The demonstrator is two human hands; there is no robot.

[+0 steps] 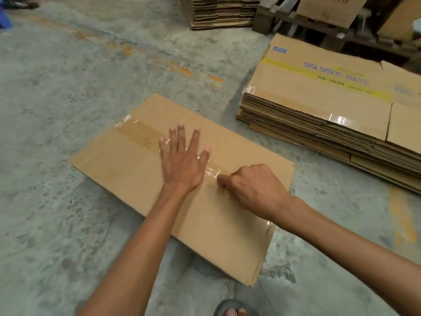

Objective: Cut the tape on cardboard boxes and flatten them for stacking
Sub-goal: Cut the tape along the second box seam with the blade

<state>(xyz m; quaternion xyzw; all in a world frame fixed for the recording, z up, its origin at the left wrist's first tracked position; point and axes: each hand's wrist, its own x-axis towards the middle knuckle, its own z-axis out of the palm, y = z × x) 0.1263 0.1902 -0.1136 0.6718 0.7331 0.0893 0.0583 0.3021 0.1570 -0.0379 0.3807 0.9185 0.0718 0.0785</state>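
a brown cardboard box point(127, 163) lies on the concrete floor point(57, 99), its top face toward the camera. a strip of clear packing tape point(141, 135) runs along the centre seam, wrinkled at the far end. the left hand point(182, 160) rests flat on the box over the tape, fingers spread apart and palm down. the right hand point(252, 188) is closed into a fist on the tape line just beside the left hand; whether it grips a tool cannot be told.

to the right, well apart from the box, a stack of flattened cartons point(330, 124) sits on the floor. the top sheet bears blue print reading "99.99% rate" and, below it, "k8-2055" on a yellow band; smaller text is illegible. a second stack of flattened cardboard point(218, 12) stands at the far edge, beside a wooden pallet point(319, 28). a sandalled foot point(234, 309) shows at the bottom edge.
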